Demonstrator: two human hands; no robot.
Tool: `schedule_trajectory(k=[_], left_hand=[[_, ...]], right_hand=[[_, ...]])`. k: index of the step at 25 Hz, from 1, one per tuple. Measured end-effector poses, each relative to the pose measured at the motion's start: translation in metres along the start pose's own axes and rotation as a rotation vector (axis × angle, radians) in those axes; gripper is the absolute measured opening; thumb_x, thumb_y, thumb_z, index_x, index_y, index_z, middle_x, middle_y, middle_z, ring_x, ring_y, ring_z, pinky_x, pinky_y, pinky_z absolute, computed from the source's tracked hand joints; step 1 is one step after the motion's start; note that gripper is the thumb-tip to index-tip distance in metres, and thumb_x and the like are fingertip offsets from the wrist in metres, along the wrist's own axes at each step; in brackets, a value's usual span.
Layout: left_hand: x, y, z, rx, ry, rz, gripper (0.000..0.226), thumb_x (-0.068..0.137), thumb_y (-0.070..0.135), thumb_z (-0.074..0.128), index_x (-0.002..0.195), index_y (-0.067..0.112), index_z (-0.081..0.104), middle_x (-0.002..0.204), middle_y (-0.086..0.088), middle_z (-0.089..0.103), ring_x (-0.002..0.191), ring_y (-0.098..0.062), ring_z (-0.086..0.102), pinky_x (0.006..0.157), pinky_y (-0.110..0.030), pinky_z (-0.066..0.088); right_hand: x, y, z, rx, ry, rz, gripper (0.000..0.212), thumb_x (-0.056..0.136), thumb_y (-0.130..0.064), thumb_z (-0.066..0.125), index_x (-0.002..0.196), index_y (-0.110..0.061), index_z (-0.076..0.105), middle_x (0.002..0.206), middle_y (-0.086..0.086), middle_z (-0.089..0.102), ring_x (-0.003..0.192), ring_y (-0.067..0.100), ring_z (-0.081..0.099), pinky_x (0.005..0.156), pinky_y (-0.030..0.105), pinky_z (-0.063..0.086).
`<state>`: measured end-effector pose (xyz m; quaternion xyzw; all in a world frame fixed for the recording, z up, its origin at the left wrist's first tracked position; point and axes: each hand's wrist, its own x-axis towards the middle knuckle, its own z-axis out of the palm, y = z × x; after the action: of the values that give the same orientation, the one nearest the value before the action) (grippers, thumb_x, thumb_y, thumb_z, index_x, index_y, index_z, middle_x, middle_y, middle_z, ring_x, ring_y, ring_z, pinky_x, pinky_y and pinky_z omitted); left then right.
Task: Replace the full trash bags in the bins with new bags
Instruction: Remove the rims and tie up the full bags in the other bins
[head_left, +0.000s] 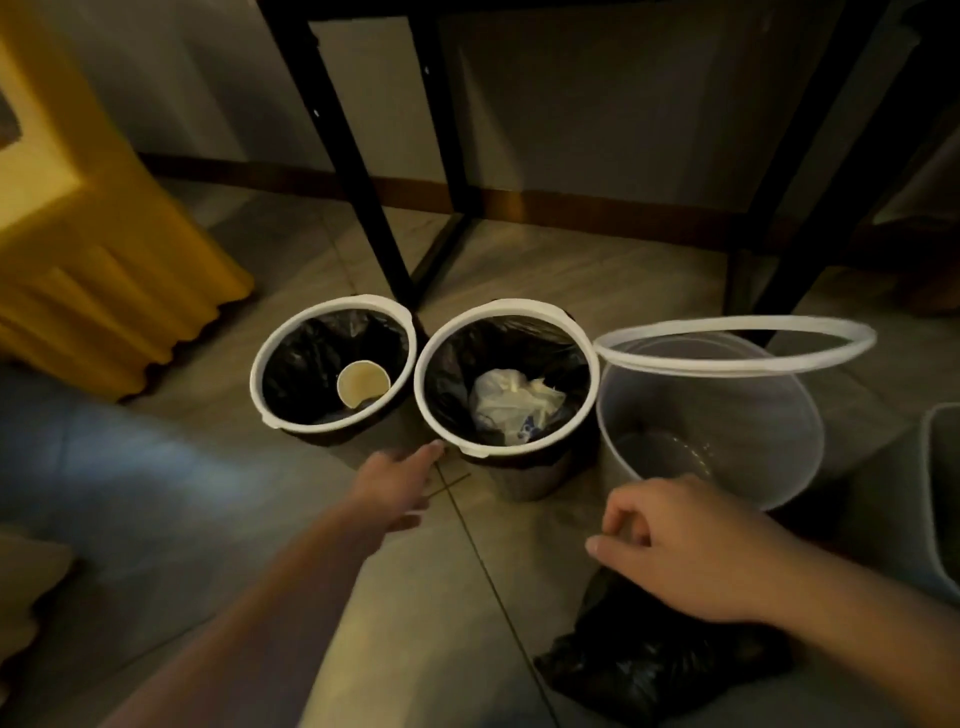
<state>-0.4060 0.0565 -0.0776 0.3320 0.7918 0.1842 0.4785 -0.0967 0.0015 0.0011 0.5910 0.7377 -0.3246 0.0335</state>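
Left hand, fingers straight, reaches just short of the middle bin, whose black liner holds white rubbish. To its right, the curled right hand partly hides a black bag on the floor; grip unclear.

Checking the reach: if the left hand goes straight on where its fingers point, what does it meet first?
Probably the near rim of the middle bin, just ahead of the left hand; depth is unclear.

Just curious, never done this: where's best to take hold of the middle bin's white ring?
Probably the white ring at its near edge, from above: it lies level on the middle bin, a tab juts out there, near the left hand.
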Motion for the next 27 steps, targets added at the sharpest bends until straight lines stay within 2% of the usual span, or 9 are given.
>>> schedule_trajectory(k=[2, 4, 8, 11, 14, 17, 20, 24, 27], left_hand=[[0.012, 0.004, 0.013, -0.199, -0.127, -0.012, 0.030, 0.098, 0.046, 0.068, 0.110, 0.018, 0.071, 0.099, -0.004, 0.074, 0.083, -0.023, 0.072, 0.071, -0.037, 0.060], [0.008, 0.008, 0.018, -0.262, -0.248, 0.006, 0.023, 0.103, 0.036, 0.064, 0.115, 0.018, 0.069, 0.107, -0.005, 0.073, 0.087, -0.024, 0.071, 0.073, -0.037, 0.058], [-0.015, 0.003, -0.003, -0.324, -0.402, 0.033, 0.013, 0.105, 0.019, 0.056, 0.114, 0.016, 0.064, 0.093, -0.003, 0.068, 0.080, -0.023, 0.064, 0.067, -0.031, 0.053], [-0.022, 0.000, -0.028, -0.377, -0.451, 0.013, 0.021, 0.104, 0.011, 0.052, 0.121, 0.017, 0.062, 0.097, -0.006, 0.071, 0.078, -0.023, 0.066, 0.071, -0.033, 0.052], [-0.014, 0.001, -0.038, -0.419, -0.445, 0.018, 0.027, 0.104, 0.005, 0.049, 0.126, 0.015, 0.059, 0.089, -0.007, 0.068, 0.070, -0.021, 0.063, 0.064, -0.032, 0.050], [0.002, -0.003, -0.036, -0.403, -0.405, 0.045, 0.023, 0.105, 0.010, 0.046, 0.119, 0.019, 0.061, 0.088, -0.005, 0.068, 0.073, -0.022, 0.063, 0.065, -0.033, 0.052], [0.021, -0.012, -0.039, -0.280, -0.311, 0.073, 0.015, 0.103, 0.016, 0.053, 0.107, 0.022, 0.066, 0.095, -0.005, 0.071, 0.080, -0.022, 0.067, 0.070, -0.035, 0.055], [0.049, -0.015, -0.048, -0.287, -0.213, 0.033, 0.010, 0.099, 0.019, 0.063, 0.105, 0.020, 0.071, 0.096, -0.007, 0.072, 0.083, -0.024, 0.072, 0.069, -0.035, 0.059], [0.066, -0.007, -0.029, -0.321, -0.245, 0.000, 0.015, 0.101, 0.027, 0.065, 0.111, 0.018, 0.071, 0.102, -0.007, 0.072, 0.087, -0.024, 0.070, 0.071, -0.037, 0.061]], right_hand=[[-0.005, -0.012, 0.008, -0.044, 0.011, 0.039, 0.043, 0.072, -0.087, 0.049, 0.092, -0.051, 0.063, 0.079, -0.033, 0.067, 0.070, -0.009, 0.062, 0.064, 0.026, 0.051], [-0.018, -0.025, 0.016, -0.042, 0.050, 0.104, 0.042, 0.075, -0.083, 0.052, 0.092, -0.047, 0.066, 0.079, -0.035, 0.068, 0.070, -0.009, 0.064, 0.065, 0.026, 0.054], [-0.040, -0.053, 0.012, -0.030, 0.144, 0.267, 0.019, 0.093, -0.056, 0.067, 0.089, -0.037, 0.068, 0.072, -0.023, 0.072, 0.066, -0.004, 0.066, 0.070, 0.032, 0.059], [-0.032, -0.080, -0.008, -0.044, 0.069, 0.332, 0.017, 0.094, -0.049, 0.071, 0.089, -0.033, 0.072, 0.070, -0.015, 0.071, 0.066, -0.002, 0.064, 0.068, 0.025, 0.055], [0.010, -0.100, -0.018, -0.121, 0.082, 0.261, 0.017, 0.092, -0.049, 0.073, 0.093, -0.032, 0.075, 0.076, -0.015, 0.069, 0.072, -0.002, 0.065, 0.061, 0.016, 0.044], [0.071, -0.115, 0.007, -0.210, 0.189, 0.117, 0.027, 0.090, -0.051, 0.066, 0.105, -0.029, 0.073, 0.093, -0.011, 0.069, 0.094, 0.014, 0.069, 0.076, 0.032, 0.055], [0.128, -0.124, 0.050, -0.398, 0.195, -0.013, 0.046, 0.092, -0.055, 0.063, 0.126, -0.024, 0.066, 0.124, 0.004, 0.066, 0.119, 0.029, 0.060, 0.096, 0.041, 0.049], [0.163, -0.113, 0.084, -0.418, 0.249, -0.055, 0.021, 0.098, -0.032, 0.060, 0.115, -0.022, 0.067, 0.118, 0.006, 0.070, 0.107, 0.032, 0.066, 0.089, 0.042, 0.051], [0.164, -0.099, 0.090, -0.308, 0.290, -0.098, 0.018, 0.097, -0.024, 0.058, 0.111, -0.020, 0.068, 0.113, 0.006, 0.068, 0.104, 0.032, 0.064, 0.086, 0.043, 0.055]])
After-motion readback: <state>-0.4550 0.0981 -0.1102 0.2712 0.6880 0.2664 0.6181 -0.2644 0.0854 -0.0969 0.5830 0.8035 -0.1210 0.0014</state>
